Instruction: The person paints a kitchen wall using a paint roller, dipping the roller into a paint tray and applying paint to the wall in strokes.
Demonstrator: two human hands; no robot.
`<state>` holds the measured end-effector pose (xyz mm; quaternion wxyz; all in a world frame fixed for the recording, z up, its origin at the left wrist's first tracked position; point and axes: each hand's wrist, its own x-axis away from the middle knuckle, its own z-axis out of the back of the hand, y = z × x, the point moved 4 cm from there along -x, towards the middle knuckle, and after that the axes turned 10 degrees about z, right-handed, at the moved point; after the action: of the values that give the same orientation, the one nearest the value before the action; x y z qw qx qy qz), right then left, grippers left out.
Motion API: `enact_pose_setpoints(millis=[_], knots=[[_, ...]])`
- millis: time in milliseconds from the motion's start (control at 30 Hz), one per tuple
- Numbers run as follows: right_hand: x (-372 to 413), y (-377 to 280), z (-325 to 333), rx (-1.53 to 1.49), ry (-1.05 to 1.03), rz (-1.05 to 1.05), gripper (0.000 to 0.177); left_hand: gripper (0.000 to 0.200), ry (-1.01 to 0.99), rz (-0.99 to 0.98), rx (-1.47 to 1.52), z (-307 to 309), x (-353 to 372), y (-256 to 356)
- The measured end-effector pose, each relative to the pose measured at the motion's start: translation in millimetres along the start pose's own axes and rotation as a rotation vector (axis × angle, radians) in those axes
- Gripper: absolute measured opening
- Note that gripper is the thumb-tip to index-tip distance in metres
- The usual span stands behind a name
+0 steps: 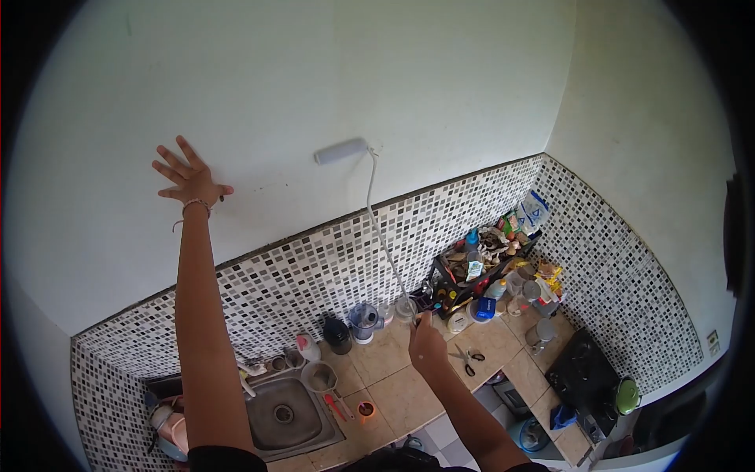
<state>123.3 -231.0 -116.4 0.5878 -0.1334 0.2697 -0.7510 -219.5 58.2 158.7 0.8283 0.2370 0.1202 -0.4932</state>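
Observation:
My left hand (191, 182) lies with fingers spread against the pale wall (440, 86), a thin bracelet at its wrist. Lower right, my right hand (428, 346) is wrapped round the handle end of a paint roller (340, 150). The roller's long thin rod runs up from that fist, and its white sleeve meets the wall to the right of my left hand. The grip itself is mostly hidden inside my fingers. Small dark marks (263, 188) show on the wall between my left hand and the roller sleeve.
Mosaic tiles (314, 252) cover the lower wall. Below, the tiled counter (393, 401) holds a steel sink (285, 417), a blender (364, 322), scissors (469, 360) and an orange cup (366, 410). A crowded black rack (452, 295) stands in the corner, with a black stove (583, 374) at the right.

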Motion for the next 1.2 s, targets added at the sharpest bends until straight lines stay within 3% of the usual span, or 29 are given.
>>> enact_pose_setpoints(millis=[267, 367, 467, 567, 800, 967, 1033, 1200], knots=[[-36, -56, 41, -0.093, 0.148, 0.065, 0.033, 0.153, 0.005, -0.001, -0.007, 0, -1, 0], [-30, -38, 23, -0.018, 0.052, 0.028, 0.055, 0.154, 0.002, 0.003, -0.021, -1, -2, 0], [-5, 2, -24, 0.033, 0.015, -0.019, 0.054, 0.155, -0.003, 0.015, -0.023, -1, -3, -1], [13, 2, -32, -0.011, -0.158, -0.171, 0.056, 0.156, 0.001, 0.013, -0.011, -3, -4, -2], [-46, -50, 39, -0.004, 0.167, 0.020, 0.040, 0.156, 0.002, 0.011, -0.009, -2, -2, -1], [-69, -83, 78, -0.032, 0.204, 0.107, 0.032, 0.155, 0.005, 0.007, -0.024, -1, -3, -2], [-65, -78, 69, -0.039, 0.137, 0.055, 0.034, 0.156, 0.005, 0.003, -0.024, -1, -4, -2], [-25, 3, -27, -0.006, 0.095, 0.021, 0.035, 0.157, 0.006, 0.000, -0.002, 1, -3, -3]])
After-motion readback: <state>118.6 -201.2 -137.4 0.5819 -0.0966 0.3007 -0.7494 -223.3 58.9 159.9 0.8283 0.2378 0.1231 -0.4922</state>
